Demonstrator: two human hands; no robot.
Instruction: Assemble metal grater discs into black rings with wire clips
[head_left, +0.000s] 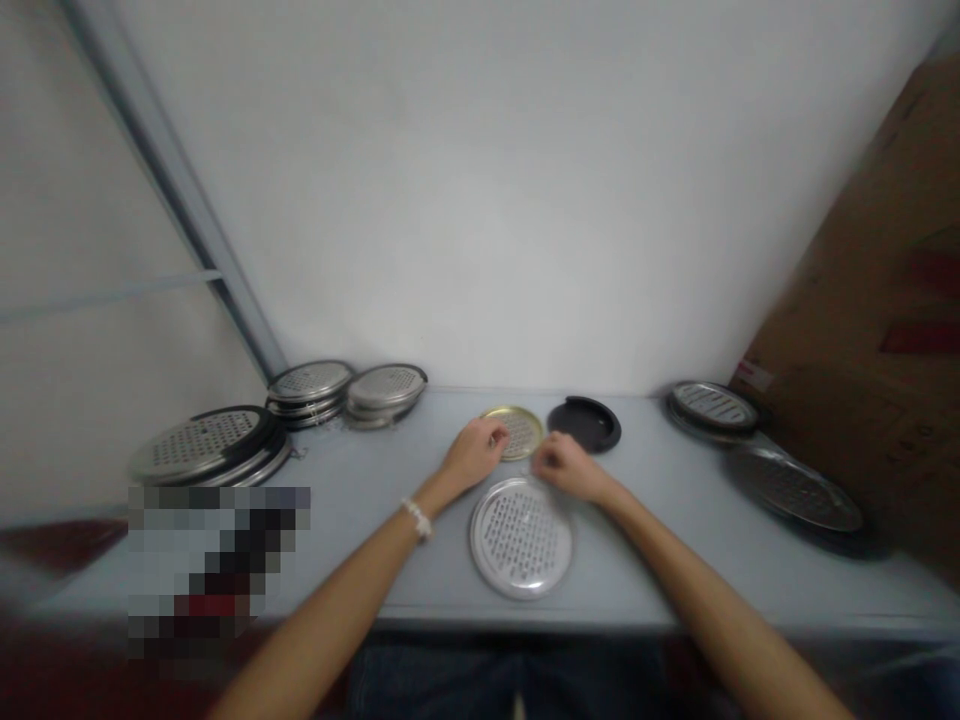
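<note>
My left hand (478,449) has its fingers curled together at the left edge of a gold-rimmed round grater plate (523,432), partly covering it. Whether those fingers grip the rim or something small cannot be made out. My right hand (566,466) is closed, thumb and fingers pinched together and slightly blurred, just in front of a black round tray (585,425). What it pinches, if anything, is too small to see. Below and between both hands, a silver round grater plate (522,537) lies flat on the grey table (420,560), its perforated face up.
Stacks of round graters stand at the left (214,445) and back left (311,385), with another stack (386,390) beside them. More graters (712,408) lie at the right, one wrapped in shiny film (799,490). A cardboard box (870,330) rises along the right side.
</note>
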